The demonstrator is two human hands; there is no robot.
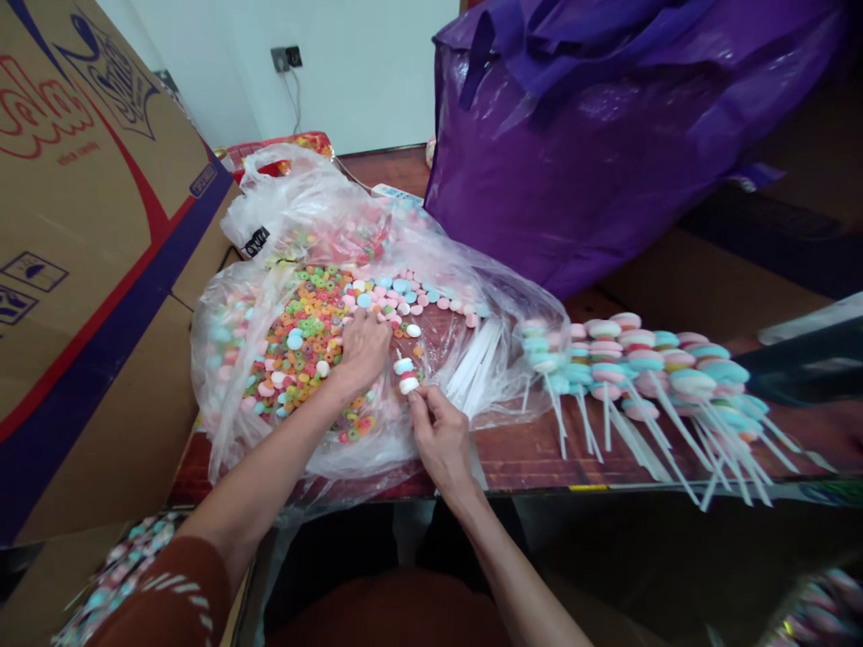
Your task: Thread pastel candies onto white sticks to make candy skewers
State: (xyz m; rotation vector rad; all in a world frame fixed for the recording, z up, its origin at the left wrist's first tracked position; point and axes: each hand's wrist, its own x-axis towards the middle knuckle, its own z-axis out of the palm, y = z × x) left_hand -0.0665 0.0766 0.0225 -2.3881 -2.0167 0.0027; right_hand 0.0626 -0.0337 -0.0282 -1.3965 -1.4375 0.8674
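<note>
The right hand pinches the skewer from below, fingertips clamped on its stick. White and blue sweets are threaded at its top, over the clear bag spread on the counter. Just beside it, the left hand lies palm down on the sweets, fingers curled; I cannot tell if it grips any. Bare sticks lie right of the skewer. Finished skewers lie along the counter, near a purple bag. A box stands left.
</note>
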